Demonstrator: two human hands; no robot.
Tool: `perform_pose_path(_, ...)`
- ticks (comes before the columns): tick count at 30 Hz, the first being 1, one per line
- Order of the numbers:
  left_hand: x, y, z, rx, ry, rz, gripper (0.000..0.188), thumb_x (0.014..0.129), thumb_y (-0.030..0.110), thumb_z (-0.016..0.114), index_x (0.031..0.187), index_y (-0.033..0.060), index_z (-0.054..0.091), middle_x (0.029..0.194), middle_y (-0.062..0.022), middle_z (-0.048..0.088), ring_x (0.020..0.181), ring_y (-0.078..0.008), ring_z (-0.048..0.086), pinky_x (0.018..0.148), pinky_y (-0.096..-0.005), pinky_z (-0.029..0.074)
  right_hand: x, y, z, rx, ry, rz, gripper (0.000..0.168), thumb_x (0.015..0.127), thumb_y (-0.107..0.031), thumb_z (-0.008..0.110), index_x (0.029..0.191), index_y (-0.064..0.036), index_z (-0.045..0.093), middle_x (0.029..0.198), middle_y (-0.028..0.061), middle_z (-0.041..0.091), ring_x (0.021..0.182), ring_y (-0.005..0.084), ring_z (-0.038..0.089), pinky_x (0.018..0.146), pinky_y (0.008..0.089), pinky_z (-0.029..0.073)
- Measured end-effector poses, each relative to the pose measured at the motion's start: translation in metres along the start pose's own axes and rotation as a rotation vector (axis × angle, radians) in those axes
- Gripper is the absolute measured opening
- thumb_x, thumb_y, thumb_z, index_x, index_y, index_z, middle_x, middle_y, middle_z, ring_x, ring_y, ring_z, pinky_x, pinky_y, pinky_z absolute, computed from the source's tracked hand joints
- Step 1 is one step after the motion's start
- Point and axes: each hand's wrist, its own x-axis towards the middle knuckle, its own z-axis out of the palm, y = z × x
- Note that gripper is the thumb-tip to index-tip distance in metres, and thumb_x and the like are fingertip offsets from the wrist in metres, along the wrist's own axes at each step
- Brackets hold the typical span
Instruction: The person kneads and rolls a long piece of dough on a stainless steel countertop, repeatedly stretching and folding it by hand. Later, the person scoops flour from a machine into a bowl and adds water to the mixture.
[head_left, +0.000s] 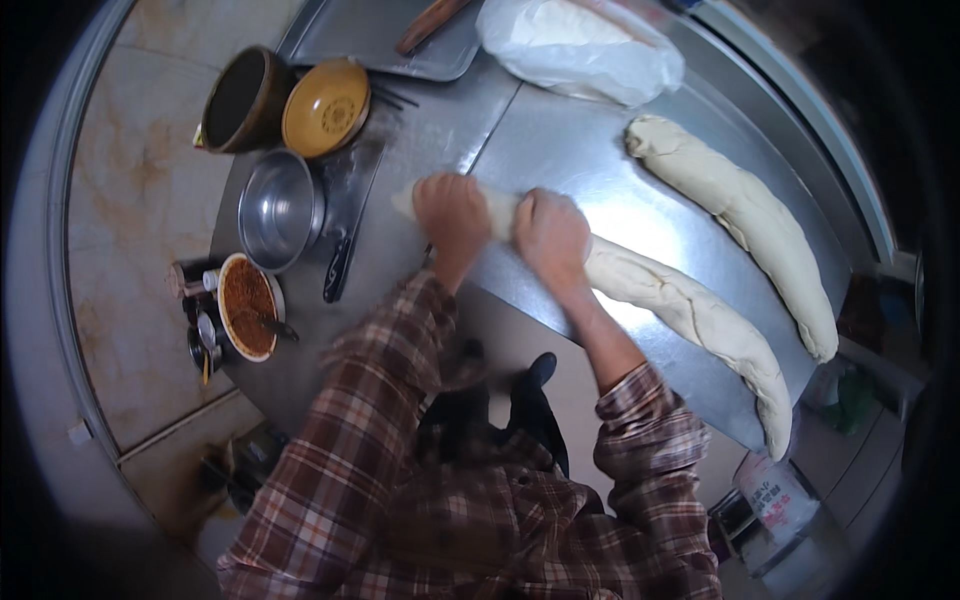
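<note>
A long roll of pale dough (675, 296) lies across the stainless steel table (480, 300), curving to the near right edge. My left hand (452, 210) is closed around it close to its left end, which pokes out blurred past my fingers. A short way to the right, my right hand (551, 229) grips the same roll from above. A stretch of dough shows between both fists. Farther back on the right rests a second dough roll (739, 202), apart from the first and touched by neither hand.
Beyond sits a plastic bag with a white mass (585, 45) beside a metal tray (360, 37). On the left stand a brown pot (247, 97), a yellow bowl (326, 109), a metal bowl (277, 210), a dark-handled knife (341, 266) and a dish of red-brown paste (247, 307).
</note>
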Motion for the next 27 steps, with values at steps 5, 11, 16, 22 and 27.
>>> perform_pose_path(5,0.033,-0.012,0.014,-0.008,-0.090,-0.026,0.024,0.088,0.021,0.056,0.072,0.0052,0.064,0.073,-0.0137,0.062,0.081,-0.0350,0.058,0.078,-0.0467,0.040,0.064,0.022,-0.007,0.123,-0.375,0.212,0.044,0.090,-0.035,0.042,0.090,-0.002,0.072,0.091,0.0271,0.067,0.092,0.0445,0.064,0.082,0.0506,0.051)
perform_pose_path(11,0.062,-0.014,0.050,-0.065,-0.026,-0.037,0.041,0.089,0.038,0.060,0.061,0.0079,0.066,0.065,-0.0143,0.062,0.069,-0.0353,0.059,0.072,-0.0461,0.044,0.107,0.044,0.017,-0.081,-0.249,0.097,0.049,0.090,-0.038,0.042,0.090,0.001,0.071,0.095,0.0267,0.067,0.092,0.0446,0.064,0.083,0.0505,0.050)
perform_pose_path(16,0.094,0.011,0.058,-0.173,-0.254,-0.067,0.046,0.090,0.043,0.057,0.064,0.0063,0.066,0.067,-0.0126,0.063,0.073,-0.0343,0.061,0.068,-0.0457,0.045,0.103,0.063,0.020,-0.246,-0.139,-0.014,0.043,0.094,-0.035,0.039,0.091,-0.003,0.067,0.092,0.0244,0.068,0.084,0.0443,0.065,0.077,0.0518,0.052)
perform_pose_path(22,0.064,-0.009,0.028,-0.163,-0.242,0.163,0.037,0.091,0.035,0.053,0.071,0.0068,0.068,0.079,-0.0118,0.065,0.084,-0.0307,0.060,0.087,-0.0435,0.040,0.030,0.014,0.013,-0.285,-0.282,-0.138,0.044,0.096,-0.032,0.035,0.091,0.000,0.065,0.091,0.0257,0.068,0.087,0.0436,0.065,0.080,0.0520,0.051)
perform_pose_path(27,0.011,-0.023,-0.036,-0.465,-0.096,0.225,0.017,0.082,0.017,0.056,0.090,0.0027,0.058,0.097,-0.0175,0.060,0.105,-0.0364,0.053,0.099,-0.0497,0.036,-0.049,-0.043,0.012,-0.287,0.064,-0.134,0.037,0.087,-0.033,0.053,0.107,-0.003,0.055,0.094,0.0176,0.061,0.088,0.0353,0.059,0.086,0.0487,0.043)
